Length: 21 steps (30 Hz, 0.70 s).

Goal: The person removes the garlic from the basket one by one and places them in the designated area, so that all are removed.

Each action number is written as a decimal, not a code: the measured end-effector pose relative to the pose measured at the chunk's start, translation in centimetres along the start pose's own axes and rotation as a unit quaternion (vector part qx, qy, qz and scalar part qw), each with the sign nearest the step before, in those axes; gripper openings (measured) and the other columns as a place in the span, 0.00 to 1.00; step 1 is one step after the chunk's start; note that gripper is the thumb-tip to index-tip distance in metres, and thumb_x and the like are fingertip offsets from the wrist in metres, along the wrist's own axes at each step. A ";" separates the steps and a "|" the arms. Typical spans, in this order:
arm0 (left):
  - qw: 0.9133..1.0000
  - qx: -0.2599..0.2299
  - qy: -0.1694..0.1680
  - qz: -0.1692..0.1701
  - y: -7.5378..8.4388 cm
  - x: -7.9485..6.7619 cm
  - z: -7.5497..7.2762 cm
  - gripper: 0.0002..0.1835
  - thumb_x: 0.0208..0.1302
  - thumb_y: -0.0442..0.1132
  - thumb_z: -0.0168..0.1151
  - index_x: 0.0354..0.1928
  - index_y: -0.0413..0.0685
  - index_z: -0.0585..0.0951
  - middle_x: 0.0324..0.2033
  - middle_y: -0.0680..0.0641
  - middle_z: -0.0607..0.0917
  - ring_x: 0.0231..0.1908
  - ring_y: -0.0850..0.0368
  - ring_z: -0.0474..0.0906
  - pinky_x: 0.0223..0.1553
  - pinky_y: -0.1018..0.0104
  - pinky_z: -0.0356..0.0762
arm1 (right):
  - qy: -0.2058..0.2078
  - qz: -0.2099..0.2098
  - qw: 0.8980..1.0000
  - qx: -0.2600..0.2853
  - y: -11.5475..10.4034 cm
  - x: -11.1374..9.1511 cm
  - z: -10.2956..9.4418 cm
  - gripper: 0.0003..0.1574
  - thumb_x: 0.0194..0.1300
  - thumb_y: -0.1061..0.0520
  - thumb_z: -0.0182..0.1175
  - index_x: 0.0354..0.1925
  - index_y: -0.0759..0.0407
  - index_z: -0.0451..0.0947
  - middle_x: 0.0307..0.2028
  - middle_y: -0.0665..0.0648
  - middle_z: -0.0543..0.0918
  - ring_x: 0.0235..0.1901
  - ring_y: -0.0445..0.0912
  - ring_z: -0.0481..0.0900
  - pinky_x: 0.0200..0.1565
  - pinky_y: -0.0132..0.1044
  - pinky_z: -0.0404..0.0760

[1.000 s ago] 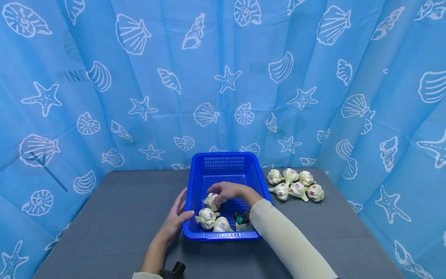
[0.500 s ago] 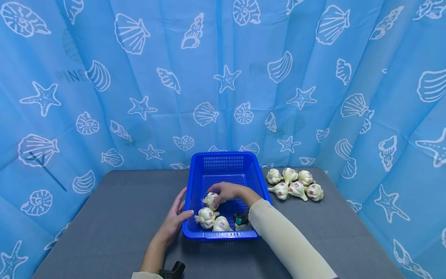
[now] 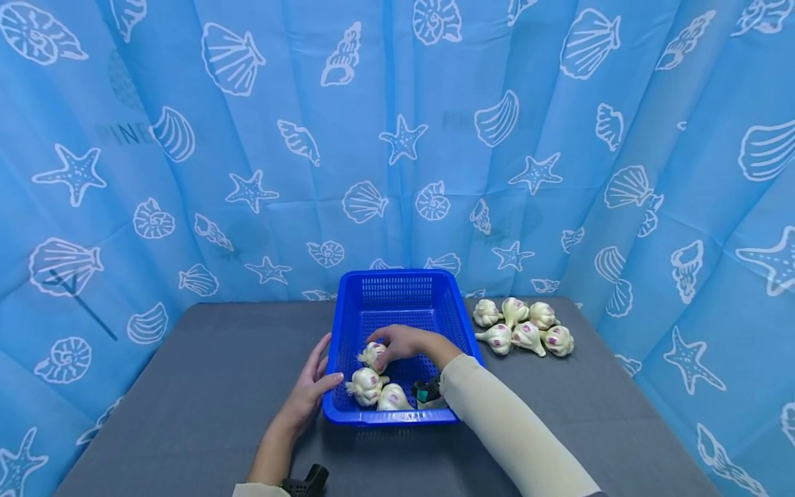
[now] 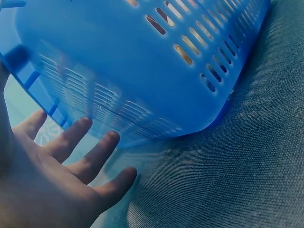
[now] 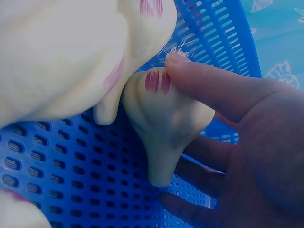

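Observation:
A blue plastic basket with slotted walls stands on the table. Inside, my right hand holds a garlic bulb near the left wall, thumb by its roots and fingers round the far side. The bulb's stem points down toward the basket floor in the right wrist view. Close by lie another bulb and one more bulb at the front; a further pale bulb is mostly hidden under my right wrist. My left hand holds the basket's left rim, thumb over the edge, fingers spread along the outside.
Several garlic bulbs sit in two rows on the grey table, right of the basket. Behind the table hangs a blue curtain with white shells and starfish. My right forearm crosses the basket's right rim.
Both hands keep their places on the bulb and the basket rim. The whole head view has shifted very slightly; the bulbs lie as before.

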<state>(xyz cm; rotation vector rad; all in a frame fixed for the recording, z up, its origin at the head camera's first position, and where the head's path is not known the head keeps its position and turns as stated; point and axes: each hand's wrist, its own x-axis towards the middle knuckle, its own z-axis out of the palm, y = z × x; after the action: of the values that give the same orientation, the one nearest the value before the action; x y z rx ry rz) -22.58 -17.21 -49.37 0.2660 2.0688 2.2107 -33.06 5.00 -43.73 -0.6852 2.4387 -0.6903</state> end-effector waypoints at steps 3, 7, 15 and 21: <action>1.000 0.005 0.000 0.000 0.0 0.0 0.0 0.42 0.67 0.42 0.57 0.77 0.61 0.47 0.72 0.38 0.59 0.67 0.35 0.60 0.62 0.37 0.61 | 0.000 0.004 1.000 0.001 0.0 0.0 0.0 0.37 0.58 0.44 0.69 0.64 0.46 0.73 0.60 0.54 0.75 0.62 0.54 0.69 0.60 0.56 0.68; 1.000 0.007 0.000 0.001 0.1 -0.1 0.0 0.42 0.67 0.42 0.57 0.77 0.61 0.47 0.72 0.38 0.59 0.67 0.35 0.61 0.62 0.37 0.61 | -0.002 0.001 1.000 0.001 0.1 0.0 0.0 0.37 0.58 0.43 0.69 0.64 0.46 0.73 0.60 0.54 0.75 0.61 0.54 0.70 0.60 0.55 0.68; 1.000 0.005 -0.001 0.003 0.1 0.0 0.1 0.41 0.67 0.41 0.57 0.77 0.61 0.47 0.72 0.38 0.59 0.67 0.35 0.61 0.61 0.37 0.62 | 0.002 -0.009 1.000 0.001 0.3 0.0 -0.3 0.39 0.57 0.43 0.70 0.64 0.50 0.73 0.58 0.54 0.77 0.58 0.52 0.73 0.58 0.52 0.71; 1.000 0.004 0.002 0.007 -0.1 0.0 0.1 0.42 0.67 0.41 0.57 0.77 0.61 0.47 0.72 0.38 0.59 0.66 0.35 0.61 0.61 0.37 0.63 | 0.015 -0.010 1.000 -0.009 0.3 -0.4 -0.8 0.40 0.56 0.45 0.70 0.65 0.52 0.72 0.58 0.55 0.77 0.58 0.53 0.73 0.58 0.51 0.72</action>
<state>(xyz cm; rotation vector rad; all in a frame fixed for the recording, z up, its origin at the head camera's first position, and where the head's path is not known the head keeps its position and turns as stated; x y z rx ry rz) -22.58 -17.12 -49.48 0.2781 2.0830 2.2130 -33.34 5.75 -43.18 -0.7120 2.4708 -0.6916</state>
